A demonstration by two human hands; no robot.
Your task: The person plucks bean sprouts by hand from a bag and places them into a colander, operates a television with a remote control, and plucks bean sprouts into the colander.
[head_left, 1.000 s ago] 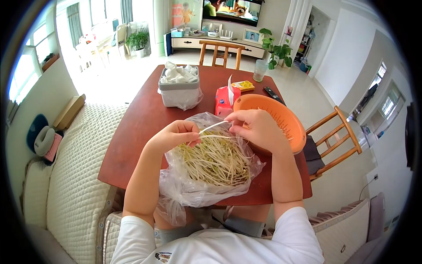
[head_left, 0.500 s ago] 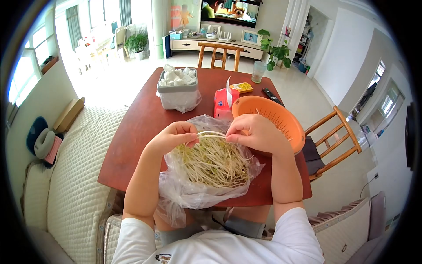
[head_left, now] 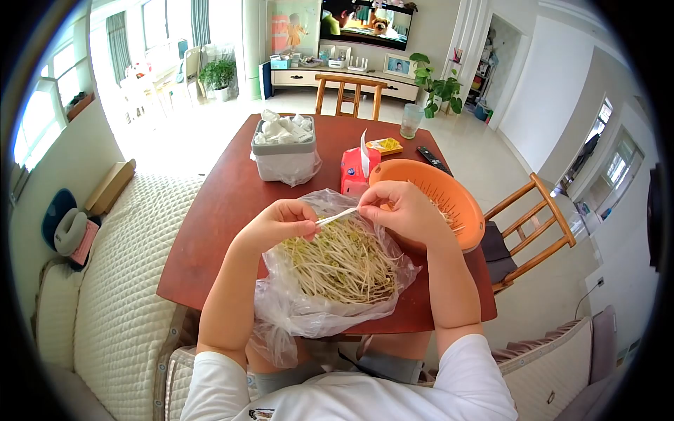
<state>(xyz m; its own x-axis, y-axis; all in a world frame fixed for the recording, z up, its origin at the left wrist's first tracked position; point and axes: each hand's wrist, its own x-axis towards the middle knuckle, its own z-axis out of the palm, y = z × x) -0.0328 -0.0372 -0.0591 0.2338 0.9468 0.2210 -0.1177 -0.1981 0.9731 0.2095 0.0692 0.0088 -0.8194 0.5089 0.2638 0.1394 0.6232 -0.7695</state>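
Note:
Between my two hands a white bean sprout [head_left: 338, 216] is stretched nearly straight, tilted up to the right. My left hand [head_left: 286, 223] pinches its left end with thumb and forefinger. Its right end is in the pinch of my right hand [head_left: 397, 209]. Just below lies a heap of bean sprouts [head_left: 344, 263], in an opened clear plastic bag [head_left: 302, 316] at the table's near edge. Beside my right hand stands an orange colander [head_left: 460, 203], with some pale sprouts visible inside it and part of its near side hidden by my hand.
On the red-brown table [head_left: 210, 231] stand a grey bin [head_left: 284, 158] full of crumpled tissues, a red tissue pack [head_left: 354, 172], a yellow packet [head_left: 385, 146], a glass [head_left: 411, 121] and a remote control [head_left: 433, 159]. Wooden chairs stand at the far side [head_left: 349, 95] and right [head_left: 533, 228].
The sprout between my hands has gone from a slight arch to a straight slanting line. My left hand has dropped slightly, and its fingers are nearer my right hand.

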